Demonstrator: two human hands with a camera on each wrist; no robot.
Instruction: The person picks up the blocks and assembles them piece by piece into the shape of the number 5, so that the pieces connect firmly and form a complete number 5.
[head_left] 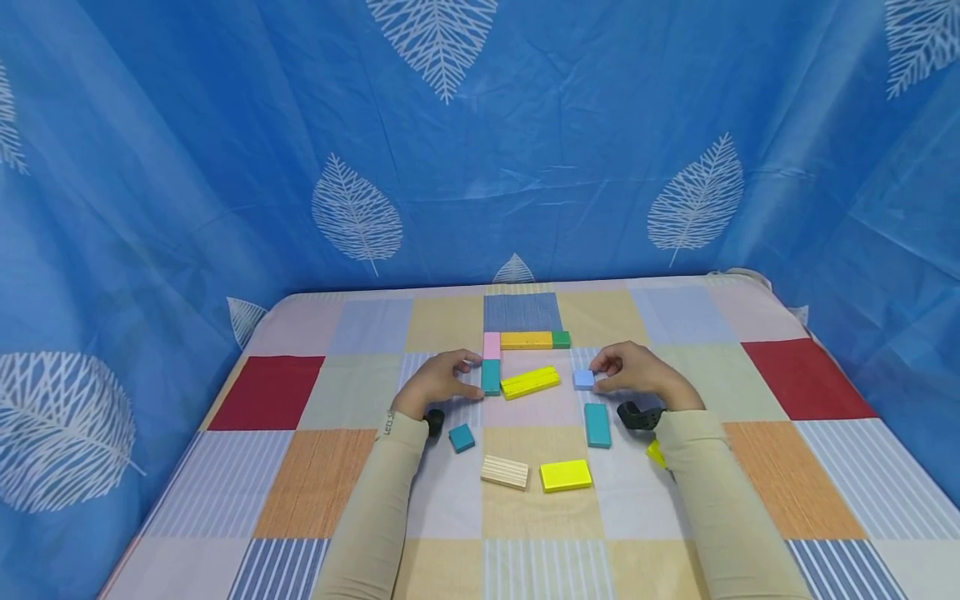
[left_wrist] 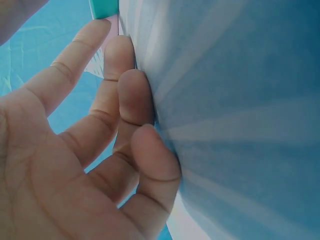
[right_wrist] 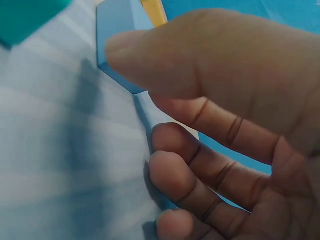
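My left hand rests on the cloth beside the teal block, its index fingertip and thumb against or very near it. In the left wrist view the index finger reaches the teal block, while the other fingers lie loosely bent on the cloth. With thumb and index finger my right hand pinches a small light blue block that sits on the cloth. The right wrist view shows the thumb across the light blue block. A pink block adjoins the teal one's far end.
An orange block and a green block continue from the pink one. Around lie a slanted yellow block, another teal block, a small teal block, a wooden block and a yellow block.
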